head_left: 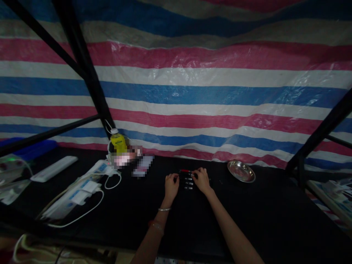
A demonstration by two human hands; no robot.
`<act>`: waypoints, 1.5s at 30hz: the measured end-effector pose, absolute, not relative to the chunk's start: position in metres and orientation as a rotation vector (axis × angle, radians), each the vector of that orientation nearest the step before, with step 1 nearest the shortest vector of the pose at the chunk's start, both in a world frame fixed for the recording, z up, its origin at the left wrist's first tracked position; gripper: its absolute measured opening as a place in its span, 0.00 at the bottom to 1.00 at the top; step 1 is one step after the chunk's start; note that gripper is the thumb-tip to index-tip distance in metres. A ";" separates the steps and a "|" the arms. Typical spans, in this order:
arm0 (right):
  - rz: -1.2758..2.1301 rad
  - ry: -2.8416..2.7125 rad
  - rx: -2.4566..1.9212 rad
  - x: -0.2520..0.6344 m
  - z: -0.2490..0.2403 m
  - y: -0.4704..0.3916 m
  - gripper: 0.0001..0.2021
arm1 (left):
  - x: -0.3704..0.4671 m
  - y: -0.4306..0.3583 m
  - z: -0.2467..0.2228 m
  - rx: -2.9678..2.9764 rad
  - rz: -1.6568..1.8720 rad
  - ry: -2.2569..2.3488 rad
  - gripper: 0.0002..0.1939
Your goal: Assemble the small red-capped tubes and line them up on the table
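Note:
A red and dark pen-like item (186, 171) lies crosswise between my hands at the far end of a short column of several dark items with shiny middles (188, 183) on the black table (192, 227). My left hand (172, 187), with bracelets on its wrist, is at the left ends of the column, thumb and forefinger curled together; what they hold, if anything, is too small to tell. My right hand (202, 180) has its fingertips closed on the right end of the red item.
A round metal dish (241, 171) sits to the right near the striped sheet (176, 95). On the left are a yellow bottle (118, 142), a power strip with white plugs and cables (74, 196), and a long white bar (55, 168). Black frame posts (95, 91) rise at both sides.

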State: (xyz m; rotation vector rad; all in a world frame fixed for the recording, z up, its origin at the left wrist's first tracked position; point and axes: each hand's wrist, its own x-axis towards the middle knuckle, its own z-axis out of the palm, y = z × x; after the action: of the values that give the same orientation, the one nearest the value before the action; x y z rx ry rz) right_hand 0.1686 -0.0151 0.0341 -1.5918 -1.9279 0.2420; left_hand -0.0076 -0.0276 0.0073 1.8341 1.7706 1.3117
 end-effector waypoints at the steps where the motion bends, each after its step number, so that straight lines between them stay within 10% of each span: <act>1: 0.265 -1.901 -1.566 0.168 0.032 -0.016 0.08 | -0.007 -0.028 0.007 1.832 1.317 1.765 0.09; 18: 1.731 -0.493 -0.663 0.148 0.023 -0.037 0.10 | 0.005 -0.049 0.032 1.609 1.572 1.454 0.18; 25: 1.877 -0.582 -0.754 0.144 0.027 -0.046 0.11 | 0.006 -0.054 0.032 1.737 1.626 1.432 0.27; 31: 1.947 -0.625 -0.770 0.146 0.028 -0.047 0.10 | 0.006 -0.052 0.028 1.827 1.637 1.579 0.10; 45: 1.903 -0.602 -0.640 0.156 0.030 -0.044 0.12 | 0.005 -0.049 0.027 1.814 1.623 1.613 0.12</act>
State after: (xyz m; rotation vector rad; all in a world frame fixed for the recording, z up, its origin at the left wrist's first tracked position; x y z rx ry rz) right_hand 0.1558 -0.0442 0.0304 -0.6402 -0.6021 1.9029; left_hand 0.0051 -0.0485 0.0265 1.8135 1.6133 1.6233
